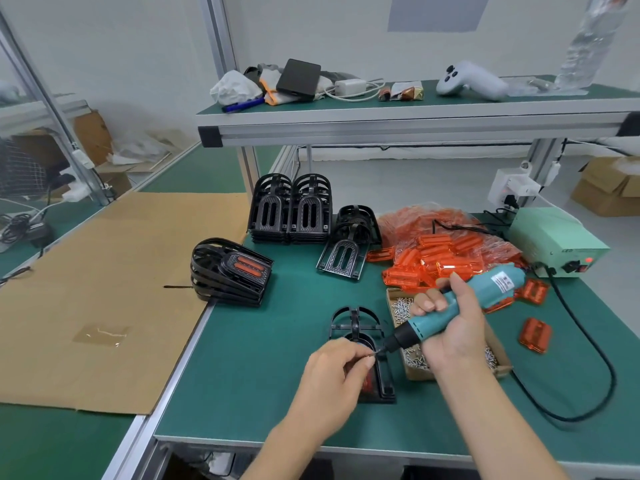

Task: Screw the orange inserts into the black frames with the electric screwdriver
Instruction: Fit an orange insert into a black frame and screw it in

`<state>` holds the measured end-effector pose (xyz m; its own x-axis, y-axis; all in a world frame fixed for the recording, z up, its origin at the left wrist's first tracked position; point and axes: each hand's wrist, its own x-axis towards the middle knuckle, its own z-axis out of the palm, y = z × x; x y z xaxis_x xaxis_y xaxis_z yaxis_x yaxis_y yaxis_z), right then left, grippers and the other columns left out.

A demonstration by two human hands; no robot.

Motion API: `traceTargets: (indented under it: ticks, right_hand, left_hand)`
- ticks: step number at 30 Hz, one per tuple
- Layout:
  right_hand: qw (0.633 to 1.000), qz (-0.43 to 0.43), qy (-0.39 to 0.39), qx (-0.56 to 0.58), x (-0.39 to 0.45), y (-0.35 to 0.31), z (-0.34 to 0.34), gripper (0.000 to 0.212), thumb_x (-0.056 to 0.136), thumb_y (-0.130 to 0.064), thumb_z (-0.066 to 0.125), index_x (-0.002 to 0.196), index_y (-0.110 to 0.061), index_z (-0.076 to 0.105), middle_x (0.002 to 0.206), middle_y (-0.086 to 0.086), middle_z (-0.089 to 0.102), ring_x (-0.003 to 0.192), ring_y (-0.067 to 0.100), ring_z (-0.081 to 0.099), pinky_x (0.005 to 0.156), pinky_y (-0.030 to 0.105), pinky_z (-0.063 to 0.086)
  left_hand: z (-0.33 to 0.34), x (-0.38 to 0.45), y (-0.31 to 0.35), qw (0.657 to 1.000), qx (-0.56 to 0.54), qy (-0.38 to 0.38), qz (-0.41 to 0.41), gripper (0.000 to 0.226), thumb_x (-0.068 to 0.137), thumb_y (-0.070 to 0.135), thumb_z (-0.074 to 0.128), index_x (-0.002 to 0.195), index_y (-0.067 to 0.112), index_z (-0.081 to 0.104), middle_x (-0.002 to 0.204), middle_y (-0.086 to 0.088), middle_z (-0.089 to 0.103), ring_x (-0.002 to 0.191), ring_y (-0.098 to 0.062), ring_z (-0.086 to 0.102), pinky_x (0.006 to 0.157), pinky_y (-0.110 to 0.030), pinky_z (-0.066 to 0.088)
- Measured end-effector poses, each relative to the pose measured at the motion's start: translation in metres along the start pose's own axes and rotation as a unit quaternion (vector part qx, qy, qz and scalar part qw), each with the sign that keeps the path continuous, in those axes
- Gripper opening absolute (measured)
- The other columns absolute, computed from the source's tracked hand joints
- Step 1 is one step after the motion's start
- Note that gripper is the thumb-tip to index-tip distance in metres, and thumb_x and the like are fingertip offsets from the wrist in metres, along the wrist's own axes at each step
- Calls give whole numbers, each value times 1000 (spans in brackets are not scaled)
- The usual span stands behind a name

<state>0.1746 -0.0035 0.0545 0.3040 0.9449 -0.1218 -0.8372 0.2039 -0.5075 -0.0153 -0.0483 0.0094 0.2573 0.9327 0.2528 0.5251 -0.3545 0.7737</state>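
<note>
On the green desk (259,368), seen from the head camera, a black frame (360,336) lies in front of the person, a trace of orange showing inside it under the left hand (334,379). That hand's grip pinches a small screw (371,355) at the frame's right edge, while the right hand (450,327) is clenched around the teal electric screwdriver (460,306), its tip angled down to meet the screw. By my reading, the step in hand is seating a screw. Next the bit must engage the head squarely and stand more upright before driving. Loose orange inserts (440,258), a box of screws (403,308), empty frames (291,209) and a finished stack (230,271) lie beyond.
</note>
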Motion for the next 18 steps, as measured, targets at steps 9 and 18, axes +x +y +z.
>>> traceTargets:
  ticks: [9, 18]
  right_hand:
    - [966, -93, -64, -233, 12, 31, 47, 24, 90, -14, 76, 71, -24, 67, 56, 4, 52, 47, 16, 48, 50, 29, 46]
    - [917, -111, -108, -368, 11, 50, 43, 19, 80, -34, 76, 67, -24, 65, 60, 10, 58, 48, 17, 48, 53, 27, 47]
  left_hand:
    - [6, 31, -22, 975, 189, 104, 44, 8, 80, 25, 86, 87, 28, 83, 83, 15, 61, 99, -19, 52, 85, -36, 34]
    - [23, 25, -30, 973, 197, 115, -5, 7, 79, 28, 85, 85, 30, 83, 84, 10, 54, 94, -23, 50, 80, -37, 38]
